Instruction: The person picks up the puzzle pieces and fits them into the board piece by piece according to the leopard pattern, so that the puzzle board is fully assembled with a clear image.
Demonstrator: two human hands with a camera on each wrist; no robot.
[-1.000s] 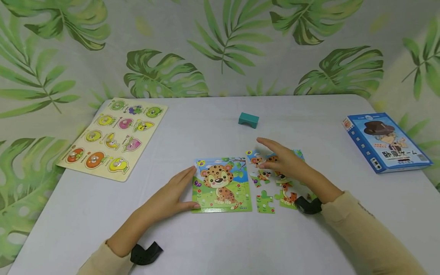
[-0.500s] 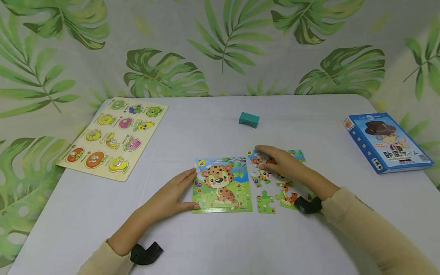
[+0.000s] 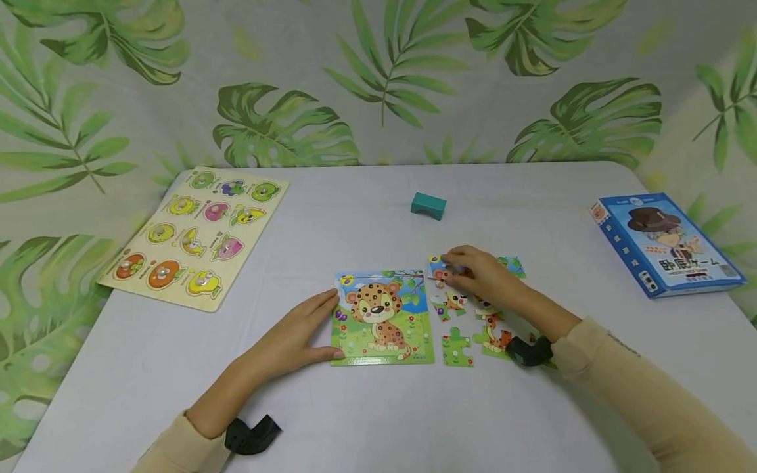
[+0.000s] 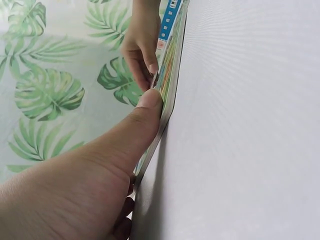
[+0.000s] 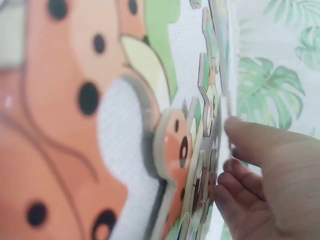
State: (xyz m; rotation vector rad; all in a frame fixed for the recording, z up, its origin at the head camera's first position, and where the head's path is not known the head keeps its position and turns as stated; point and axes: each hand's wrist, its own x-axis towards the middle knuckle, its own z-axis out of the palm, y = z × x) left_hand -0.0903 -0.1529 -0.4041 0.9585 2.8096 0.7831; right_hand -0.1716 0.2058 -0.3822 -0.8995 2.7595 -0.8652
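Observation:
A square jigsaw board printed with a leopard cub lies flat at the table's middle. My left hand rests at its left side, fingers extended to the upper edge, with the thumb touching the lower left corner. To the right are several loose jigsaw pieces with matching leopard artwork. Over the upper ones, my right hand pinches a jigsaw piece between thumb and fingertips. The right wrist view shows only the pale edge of that piece; its printed face is hidden there.
A fruit peg puzzle board lies at the left back. A teal arch-shaped block stands behind the pieces. The blue game box is at the right. A leaf-print cloth hangs behind the white table.
My right hand has come down onto the loose pieces, and its spread fingers have closed to pinch one of them. The left hand and the board have stayed put.

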